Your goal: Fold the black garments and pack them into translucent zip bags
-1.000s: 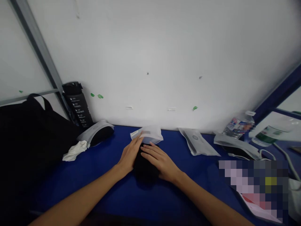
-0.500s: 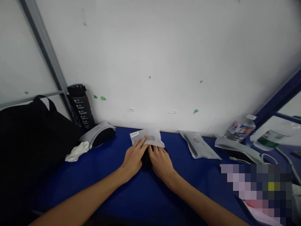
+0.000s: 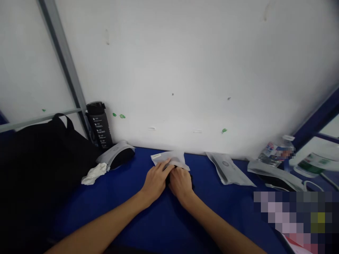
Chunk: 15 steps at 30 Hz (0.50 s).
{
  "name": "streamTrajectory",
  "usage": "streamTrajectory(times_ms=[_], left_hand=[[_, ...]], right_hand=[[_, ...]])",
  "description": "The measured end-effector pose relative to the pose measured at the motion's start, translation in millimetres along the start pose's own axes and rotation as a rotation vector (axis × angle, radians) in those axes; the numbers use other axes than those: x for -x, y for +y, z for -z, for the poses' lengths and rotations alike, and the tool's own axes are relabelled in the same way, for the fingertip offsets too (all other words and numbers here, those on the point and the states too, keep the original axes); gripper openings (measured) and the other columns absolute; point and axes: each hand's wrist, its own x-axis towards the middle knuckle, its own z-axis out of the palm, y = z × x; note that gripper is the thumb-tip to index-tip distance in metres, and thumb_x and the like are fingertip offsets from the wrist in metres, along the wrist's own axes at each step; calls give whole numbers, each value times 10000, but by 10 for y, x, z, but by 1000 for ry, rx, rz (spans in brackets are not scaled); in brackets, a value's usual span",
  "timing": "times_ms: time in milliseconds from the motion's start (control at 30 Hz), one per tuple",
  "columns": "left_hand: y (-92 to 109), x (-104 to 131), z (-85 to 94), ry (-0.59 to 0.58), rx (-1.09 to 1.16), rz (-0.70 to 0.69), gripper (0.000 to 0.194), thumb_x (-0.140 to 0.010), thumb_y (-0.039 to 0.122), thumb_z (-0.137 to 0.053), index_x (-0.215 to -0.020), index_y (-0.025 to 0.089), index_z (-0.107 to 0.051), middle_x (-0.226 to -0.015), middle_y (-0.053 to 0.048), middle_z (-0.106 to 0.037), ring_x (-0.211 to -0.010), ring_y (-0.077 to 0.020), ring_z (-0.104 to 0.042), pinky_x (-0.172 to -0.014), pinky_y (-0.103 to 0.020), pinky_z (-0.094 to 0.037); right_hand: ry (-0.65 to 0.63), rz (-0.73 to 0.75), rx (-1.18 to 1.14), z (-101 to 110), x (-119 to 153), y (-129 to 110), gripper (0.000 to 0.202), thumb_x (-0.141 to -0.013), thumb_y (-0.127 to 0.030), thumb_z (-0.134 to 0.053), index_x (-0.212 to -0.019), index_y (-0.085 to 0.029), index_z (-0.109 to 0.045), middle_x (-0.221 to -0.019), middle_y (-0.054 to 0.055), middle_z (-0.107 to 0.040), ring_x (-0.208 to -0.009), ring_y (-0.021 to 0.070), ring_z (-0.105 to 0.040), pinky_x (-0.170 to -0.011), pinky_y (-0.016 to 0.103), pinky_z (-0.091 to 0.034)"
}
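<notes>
grip of the right hand (image 3: 181, 180) is curled, knuckles up, over a soft black item (image 3: 167, 180) at the mouth of a translucent pouch (image 3: 176, 155); its fingertips are hidden, so i cannot tell whether they are clamped on it. the left hand (image 3: 155, 180) lies just beside, thumb and forefinger reaching onto the pouch near its mouth; whether they pinch the film is not clear. black shows between the hands and past the right hand's outer side, and how much is inside the pouch i cannot make out. a pale label (image 3: 156, 156) sits at the pouch's far left corner.

all this is on the blue desk (image 3: 148, 229), near the white wall (image 3: 169, 63). to the right lies a flat pouch (image 3: 231, 171) with a round mark, then another pouch (image 3: 274, 168) with something black at its edge, and beyond that a clear bottle (image 3: 277, 152). to the left, a filled pouch (image 3: 112, 152) shows black at its opening, a crumpled white tissue (image 3: 94, 174) touching it, with a dark bottle (image 3: 100, 128) behind and a large black bag (image 3: 53, 158) farther left.
</notes>
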Motion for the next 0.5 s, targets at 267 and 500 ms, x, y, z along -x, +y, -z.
streamTrajectory(times_ms=[267, 500], left_hand=[[5, 3, 36, 79, 139, 8, 716, -821, -80, -409, -1454, 233, -528, -1484, -65, -596, -1393, -229, -542, -1197, -438, -464], [-127, 9, -1, 67, 184, 6, 807, -773, -103, -397, -1479, 260, -540, -1483, -36, -594, -1404, -212, -512, -1231, -439, -435]], right_hand=[[120, 44, -35, -56, -3, 129, 496, -908, -21, -502, -1393, -55, -598, -1296, 247, -664, -1184, 351, -651, -964, 450, -552], [168, 372, -171, -309, -172, 353, 574, -887, -28, -495, -1447, -136, -564, -1356, 162, -658, -1269, 285, -593, -1123, 442, -471]])
